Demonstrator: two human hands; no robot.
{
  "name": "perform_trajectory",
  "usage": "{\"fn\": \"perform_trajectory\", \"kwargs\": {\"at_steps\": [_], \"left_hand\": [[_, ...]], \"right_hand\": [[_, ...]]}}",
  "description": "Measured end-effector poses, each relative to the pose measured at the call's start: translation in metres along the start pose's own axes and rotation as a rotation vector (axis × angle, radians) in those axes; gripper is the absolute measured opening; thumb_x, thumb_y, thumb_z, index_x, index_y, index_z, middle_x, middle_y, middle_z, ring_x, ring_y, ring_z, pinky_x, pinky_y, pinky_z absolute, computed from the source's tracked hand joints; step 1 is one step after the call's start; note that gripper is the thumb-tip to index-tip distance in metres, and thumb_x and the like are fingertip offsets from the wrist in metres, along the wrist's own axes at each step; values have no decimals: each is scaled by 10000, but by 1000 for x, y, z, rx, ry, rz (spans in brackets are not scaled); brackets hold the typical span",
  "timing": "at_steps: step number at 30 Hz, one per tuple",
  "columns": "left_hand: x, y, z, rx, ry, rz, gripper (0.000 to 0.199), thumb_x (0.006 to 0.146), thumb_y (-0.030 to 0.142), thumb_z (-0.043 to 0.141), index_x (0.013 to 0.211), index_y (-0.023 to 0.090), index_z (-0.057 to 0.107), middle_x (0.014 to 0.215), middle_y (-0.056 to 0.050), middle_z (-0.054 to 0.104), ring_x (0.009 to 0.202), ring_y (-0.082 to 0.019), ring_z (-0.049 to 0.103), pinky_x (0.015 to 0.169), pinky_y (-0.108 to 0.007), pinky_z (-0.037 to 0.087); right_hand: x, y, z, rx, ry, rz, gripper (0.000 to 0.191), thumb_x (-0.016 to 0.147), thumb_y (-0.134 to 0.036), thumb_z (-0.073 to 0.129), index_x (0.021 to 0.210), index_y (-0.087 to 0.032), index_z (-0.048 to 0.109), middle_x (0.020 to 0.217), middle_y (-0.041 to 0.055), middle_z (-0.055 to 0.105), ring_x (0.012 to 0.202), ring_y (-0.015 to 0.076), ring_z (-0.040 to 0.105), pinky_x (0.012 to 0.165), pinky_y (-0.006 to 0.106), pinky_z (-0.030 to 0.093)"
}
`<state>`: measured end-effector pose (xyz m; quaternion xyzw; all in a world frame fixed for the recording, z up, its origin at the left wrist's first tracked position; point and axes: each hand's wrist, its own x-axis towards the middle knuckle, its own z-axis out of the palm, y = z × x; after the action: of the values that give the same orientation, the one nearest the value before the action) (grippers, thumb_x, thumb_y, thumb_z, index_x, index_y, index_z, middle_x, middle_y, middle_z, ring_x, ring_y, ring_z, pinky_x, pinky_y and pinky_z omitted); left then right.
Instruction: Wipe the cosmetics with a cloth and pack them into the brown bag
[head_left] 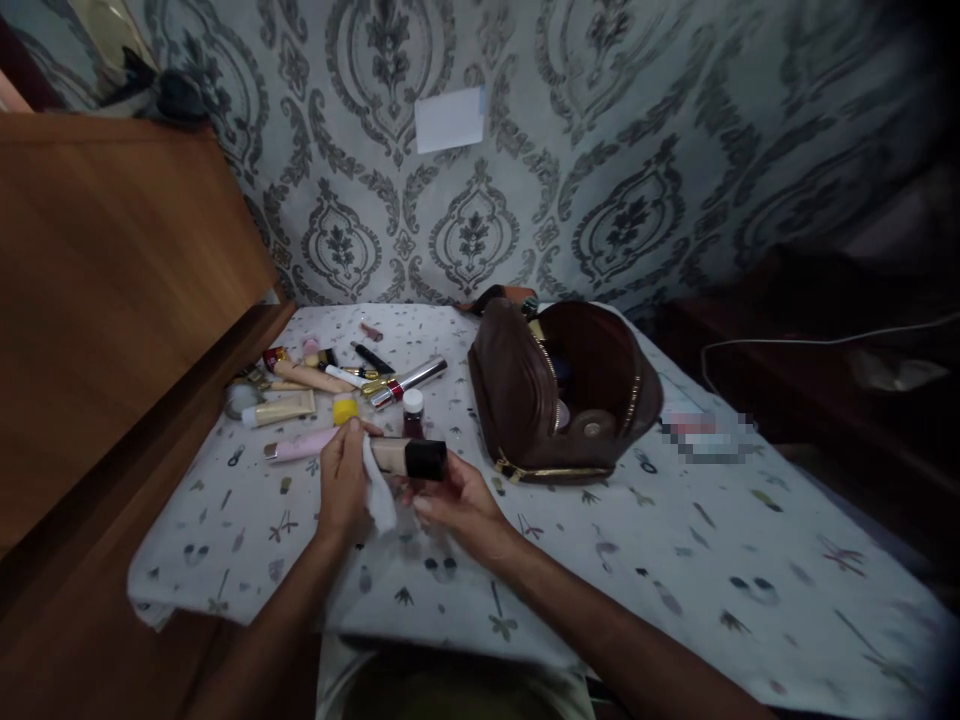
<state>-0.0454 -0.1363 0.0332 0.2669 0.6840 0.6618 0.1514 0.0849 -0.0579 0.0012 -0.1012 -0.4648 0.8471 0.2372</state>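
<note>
Bottle: beige bottle (pixel 391 455) with boxy black cap, held nearly level above the table (pixel 675 540), toward its near edge and left of centre. Any print on it too blurred to read.
Left hand (pixel 343 478): pinching a soft white cloth (pixel 381 492) against the bottle's base end; cloth tail hangs down.
Right hand (pixel 463 502): fingers half curled behind and below the cap; can't tell if they clamp it or just steady it.
Just behind bottle: small dark jar (pixel 413 412) with white lid; yellow-topped pot (pixel 346 409); both beyond the hands.
Left edge side: pale pink tube (pixel 300 446) with metallic cap, lying flat; cream-and-gold tube (pixel 281 408) near the left edge.
Far left corner side: loose heap of slim items, incl. shiny silver tube (pixel 421 377) with a red band, black pen-like stick (pixel 373 357). Lettering too small to read.
Bag: brown leather-look bag (pixel 514 390), rounded, gold-toothed zip gaping, round snap on the front, near the far edge; contents mostly in shadow.
Right edge side: blurred-out pixelated patch (pixel 709 437).
Table cover: white cloth cover, small scattered plant-like motifs.
Wall: grey damask wallpaper (pixel 474 235); plain white card (pixel 450 120) on it.
Left of table: wood-grain cabinet (pixel 112 300).
</note>
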Motion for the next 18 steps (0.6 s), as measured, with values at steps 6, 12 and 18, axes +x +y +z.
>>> {"fn": "perform_trajectory", "kwargs": {"at_steps": [6, 12, 18], "left_hand": [[-37, -2, 12, 137, -127, 24, 363, 945, 529, 435, 838, 221, 595, 785, -10, 624, 744, -187, 593, 702, -274, 485], [-38, -11, 0, 441, -257, 175, 374, 906, 551, 469, 1001, 229, 634, 924, -33, 698, 847, -230, 638, 771, -317, 481], [-24, 8, -8, 490, -119, 398, 429, 871, 549, 480, 1140, 247, 623, 1134, -43, 703, 1098, -277, 623, 989, -373, 429]], "right_hand": [[3, 3, -9, -283, 164, -195, 469, 710, -594, 769, 890, -168, 689, 966, 62, 642, 913, 201, 581, 830, 333, 487], [-3, -14, -9, -269, 155, -216, 541, 837, -699, 574, 926, -166, 592, 809, 0, 528, 747, 124, 494, 677, 235, 429], [-15, -25, -4, -386, -61, -134, 489, 806, -640, 638, 922, -179, 526, 713, -42, 490, 597, 78, 435, 523, 186, 345]]}}
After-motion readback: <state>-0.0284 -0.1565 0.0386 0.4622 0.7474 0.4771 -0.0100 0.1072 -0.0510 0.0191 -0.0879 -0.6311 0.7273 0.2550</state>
